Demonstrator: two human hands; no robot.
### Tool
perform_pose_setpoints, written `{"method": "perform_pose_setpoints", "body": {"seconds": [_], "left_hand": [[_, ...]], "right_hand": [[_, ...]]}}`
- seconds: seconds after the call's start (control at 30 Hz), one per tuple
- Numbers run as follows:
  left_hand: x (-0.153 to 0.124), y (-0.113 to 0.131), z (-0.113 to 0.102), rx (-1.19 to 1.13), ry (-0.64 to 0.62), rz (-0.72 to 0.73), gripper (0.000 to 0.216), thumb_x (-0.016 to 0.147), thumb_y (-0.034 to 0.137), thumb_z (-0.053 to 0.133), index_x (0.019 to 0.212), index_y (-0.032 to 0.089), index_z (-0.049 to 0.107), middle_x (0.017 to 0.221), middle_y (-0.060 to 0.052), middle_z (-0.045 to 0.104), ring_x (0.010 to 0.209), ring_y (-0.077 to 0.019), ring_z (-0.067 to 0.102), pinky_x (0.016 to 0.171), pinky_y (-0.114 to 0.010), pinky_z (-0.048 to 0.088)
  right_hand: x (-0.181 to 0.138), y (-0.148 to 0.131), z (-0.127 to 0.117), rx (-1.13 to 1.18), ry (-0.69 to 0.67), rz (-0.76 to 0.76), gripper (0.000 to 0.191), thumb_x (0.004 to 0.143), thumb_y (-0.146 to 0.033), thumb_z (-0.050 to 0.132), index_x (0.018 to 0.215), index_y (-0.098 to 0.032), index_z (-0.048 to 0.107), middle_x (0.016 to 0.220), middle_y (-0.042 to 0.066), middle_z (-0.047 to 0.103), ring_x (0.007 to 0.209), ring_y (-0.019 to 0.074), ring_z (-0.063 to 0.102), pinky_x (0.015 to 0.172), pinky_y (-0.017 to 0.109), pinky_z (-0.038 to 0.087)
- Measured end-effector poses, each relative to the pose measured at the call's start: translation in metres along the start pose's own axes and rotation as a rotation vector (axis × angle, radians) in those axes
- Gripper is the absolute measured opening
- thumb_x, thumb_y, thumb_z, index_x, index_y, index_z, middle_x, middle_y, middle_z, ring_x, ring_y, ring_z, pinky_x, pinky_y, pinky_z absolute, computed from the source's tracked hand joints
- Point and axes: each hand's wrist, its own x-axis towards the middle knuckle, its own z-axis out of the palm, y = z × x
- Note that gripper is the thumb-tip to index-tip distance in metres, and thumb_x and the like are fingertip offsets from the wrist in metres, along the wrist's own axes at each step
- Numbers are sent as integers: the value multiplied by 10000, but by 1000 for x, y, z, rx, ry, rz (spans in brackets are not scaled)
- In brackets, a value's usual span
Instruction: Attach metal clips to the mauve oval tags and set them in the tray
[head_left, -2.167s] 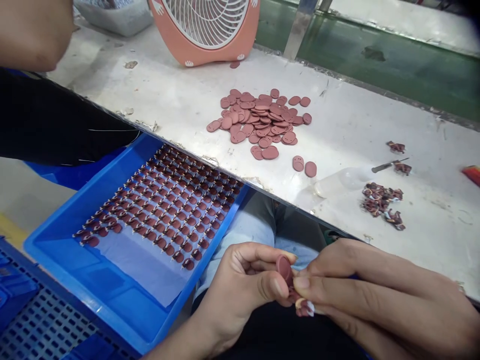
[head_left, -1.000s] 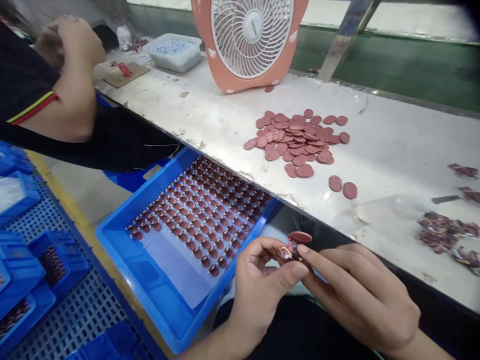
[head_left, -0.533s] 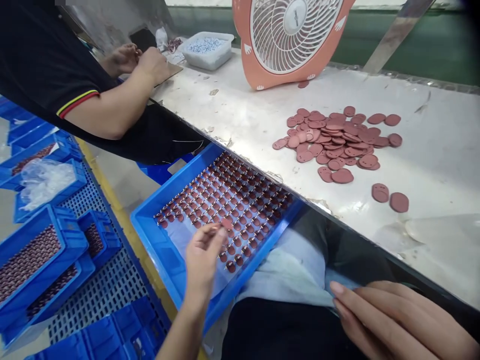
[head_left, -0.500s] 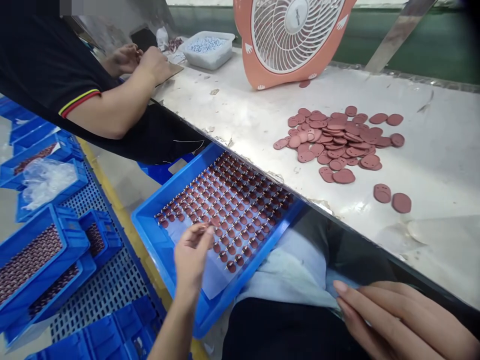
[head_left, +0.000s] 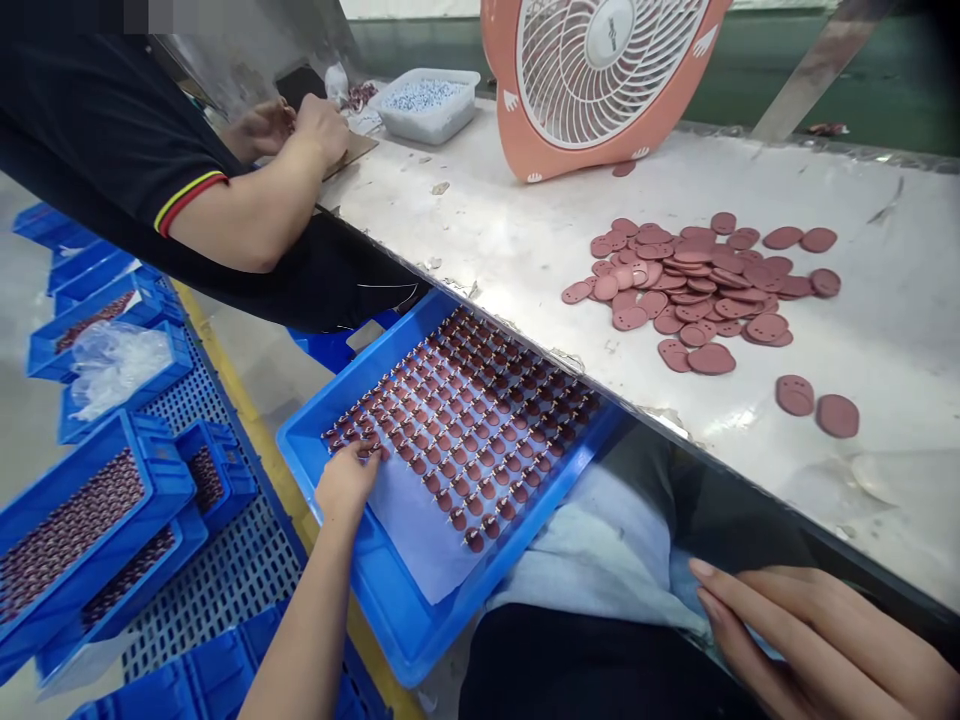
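Observation:
My left hand (head_left: 349, 482) reaches into a blue tray (head_left: 405, 640) near its left side. Its thumb and fingertips are pinched on a small reddish-brown disc, mostly hidden by the fingers, at the end of a row. Rows of similar discs (head_left: 472, 400) with light-coloured bits on them lie on a white sheet (head_left: 427, 540) in the tray. The tray rests by my lap, beside the bench edge. My right hand (head_left: 832, 640) hovers at lower right in front of the bench, fingers stretched out, with nothing visible in them.
Loose reddish-brown oval pieces (head_left: 697, 275) lie heaped on the bench (head_left: 525, 240), below an orange fan (head_left: 517, 140). A co-worker's hands (head_left: 319, 130) work at the far left near a plastic tub (head_left: 431, 115). Blue crates (head_left: 150, 470) stand on the floor at left.
My left hand has moved left across the tray, from above the rows to the row's end, and lowered. The right hand stays about where it was. The view has shifted slightly.

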Motion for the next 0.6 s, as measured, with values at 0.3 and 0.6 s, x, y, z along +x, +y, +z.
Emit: {"method": "perform_pose_setpoints", "body": {"seconds": [0.3, 0.6], "left_hand": [[6, 3, 1, 98, -20, 36, 358, 952, 397, 623, 1241, 186, 628, 1234, -101, 662, 1057, -256, 661, 895, -484, 562], [5, 5, 4, 130, -7, 86, 363, 954, 396, 620, 1250, 187, 625, 1245, -104, 660, 1069, -260, 659, 907, -492, 558]], "right_hand": [[0, 6, 1, 2, -6, 12, 280, 855, 26, 723, 1109, -86, 681, 883, 67, 677, 748, 151, 634, 685, 286, 525], [-1, 7, 1, -21, -10, 9, 262, 855, 37, 720, 1092, -69, 680, 894, 75, 671, 757, 145, 629, 700, 284, 515]]}}
